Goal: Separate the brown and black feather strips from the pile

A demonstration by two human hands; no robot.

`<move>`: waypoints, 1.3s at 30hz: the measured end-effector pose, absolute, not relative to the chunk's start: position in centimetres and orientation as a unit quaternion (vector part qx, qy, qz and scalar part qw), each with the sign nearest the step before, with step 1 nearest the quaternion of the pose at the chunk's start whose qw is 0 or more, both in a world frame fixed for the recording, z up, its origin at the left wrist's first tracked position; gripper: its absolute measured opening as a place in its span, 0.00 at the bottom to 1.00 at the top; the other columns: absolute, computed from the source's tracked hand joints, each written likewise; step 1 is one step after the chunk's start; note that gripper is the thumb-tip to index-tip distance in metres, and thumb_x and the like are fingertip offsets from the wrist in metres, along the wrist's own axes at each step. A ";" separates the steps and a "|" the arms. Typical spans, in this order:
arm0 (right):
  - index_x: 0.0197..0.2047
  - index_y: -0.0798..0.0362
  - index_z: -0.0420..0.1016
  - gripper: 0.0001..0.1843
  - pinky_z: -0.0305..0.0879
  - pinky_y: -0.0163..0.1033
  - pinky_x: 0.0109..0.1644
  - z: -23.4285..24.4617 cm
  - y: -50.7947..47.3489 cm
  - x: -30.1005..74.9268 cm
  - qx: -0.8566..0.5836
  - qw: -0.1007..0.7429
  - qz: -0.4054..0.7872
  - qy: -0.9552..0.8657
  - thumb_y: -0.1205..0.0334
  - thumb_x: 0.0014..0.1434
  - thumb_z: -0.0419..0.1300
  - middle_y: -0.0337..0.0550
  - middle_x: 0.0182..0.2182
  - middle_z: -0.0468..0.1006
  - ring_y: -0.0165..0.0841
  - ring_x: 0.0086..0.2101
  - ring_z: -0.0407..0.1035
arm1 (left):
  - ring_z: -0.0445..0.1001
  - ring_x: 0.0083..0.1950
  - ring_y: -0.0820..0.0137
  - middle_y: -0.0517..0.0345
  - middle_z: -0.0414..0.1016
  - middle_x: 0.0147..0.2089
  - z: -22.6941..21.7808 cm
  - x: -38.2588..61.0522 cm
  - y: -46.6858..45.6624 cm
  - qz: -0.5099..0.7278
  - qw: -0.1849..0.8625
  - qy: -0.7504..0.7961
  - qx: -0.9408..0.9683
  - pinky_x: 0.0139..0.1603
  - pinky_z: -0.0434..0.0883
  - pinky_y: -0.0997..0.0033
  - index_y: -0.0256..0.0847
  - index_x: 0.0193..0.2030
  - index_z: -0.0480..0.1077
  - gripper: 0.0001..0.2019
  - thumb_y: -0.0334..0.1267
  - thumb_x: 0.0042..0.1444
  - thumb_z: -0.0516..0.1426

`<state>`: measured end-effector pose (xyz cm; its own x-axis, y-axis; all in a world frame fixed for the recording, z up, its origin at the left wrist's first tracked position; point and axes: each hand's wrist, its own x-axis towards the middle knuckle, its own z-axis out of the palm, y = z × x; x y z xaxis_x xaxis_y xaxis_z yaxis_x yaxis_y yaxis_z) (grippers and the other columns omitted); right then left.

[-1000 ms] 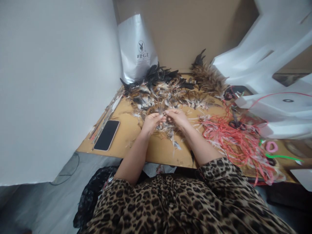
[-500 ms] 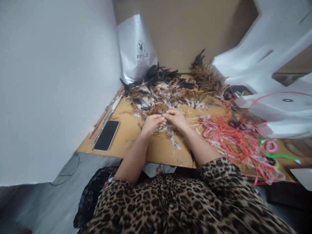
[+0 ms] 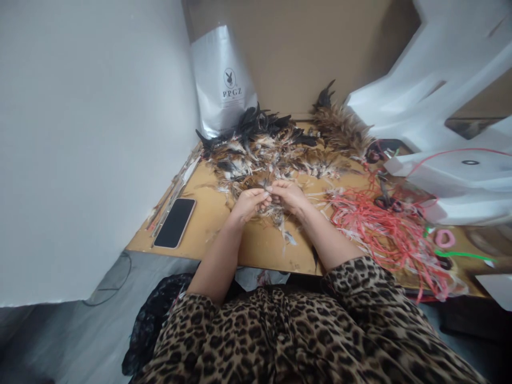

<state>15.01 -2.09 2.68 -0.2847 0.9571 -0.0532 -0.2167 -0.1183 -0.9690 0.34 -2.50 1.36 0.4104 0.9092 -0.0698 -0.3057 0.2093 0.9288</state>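
Note:
My left hand [image 3: 250, 205] and my right hand [image 3: 288, 196] meet fingertip to fingertip over the table's middle. Both are closed in a pinch on a small tuft of feathers [image 3: 267, 181], whose brown and greyish ends rise past the fingertips. The exact grip at the quill ends is too small to make out. Just beyond lies a broad pile of brown, white and black feathers [image 3: 260, 152]. Loose pale feathers [image 3: 288, 234] are scattered below and between my hands.
A phone [image 3: 175, 223] lies at left beside thin sticks [image 3: 172, 186]. Behind the pile stands a silver bag [image 3: 224, 80]. Brown feathers [image 3: 342, 128] lean at back right. Tangled red strips [image 3: 372, 224], scissors [image 3: 386, 200], a pink ring [image 3: 445, 238] and white foam pieces [image 3: 464, 181] fill the right.
Hardly anything differs. My hands keep their pinch at the same place, with only slight finger movement, and the view has shifted very little.

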 end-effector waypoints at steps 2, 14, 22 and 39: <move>0.24 0.54 0.67 0.15 0.50 0.31 0.22 3.0 -2.2 15.1 -0.403 0.461 0.617 -0.495 0.52 0.41 0.65 0.34 0.15 0.66 0.23 0.17 0.55 | 0.65 0.21 0.83 0.59 0.71 0.24 1.5 0.4 -2.5 0.433 0.702 0.333 0.458 0.22 0.60 0.82 0.32 0.28 0.70 0.10 0.39 0.43 0.61; 0.31 0.48 0.76 0.06 0.51 0.48 0.54 6.1 -3.4 16.0 -0.424 0.516 0.059 -0.742 0.60 0.48 0.61 0.43 0.45 0.69 0.38 0.49 0.59 | 0.67 0.19 0.76 0.56 0.70 0.20 1.2 1.1 -2.5 0.436 0.573 0.418 0.554 0.22 0.64 0.76 0.32 0.25 0.70 0.09 0.39 0.45 0.60; 0.27 0.51 0.73 0.08 0.60 0.40 0.44 5.6 -2.2 16.4 -0.424 0.621 0.289 -0.592 0.55 0.46 0.62 0.40 0.32 0.72 0.32 0.36 0.65 | 0.68 0.20 0.78 0.55 0.72 0.23 1.4 1.1 -2.9 0.415 0.593 0.415 0.551 0.21 0.64 0.79 0.32 0.26 0.71 0.09 0.39 0.45 0.60; 0.27 0.50 0.67 0.17 0.64 0.36 0.35 4.5 -2.3 14.2 -0.366 0.640 0.537 -0.410 0.50 0.38 0.66 0.38 0.29 0.74 0.30 0.31 0.67 | 0.67 0.24 0.86 0.56 0.72 0.32 3.0 0.4 -3.6 0.393 0.844 0.275 0.242 0.17 0.60 0.92 0.35 0.28 0.68 0.02 0.27 0.49 0.57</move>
<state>14.25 -2.26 4.47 0.0867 0.9875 0.1313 -0.3869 0.1549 -0.9090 0.39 -3.64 3.04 0.5405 0.7955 -0.2739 -0.5289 0.5745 0.6247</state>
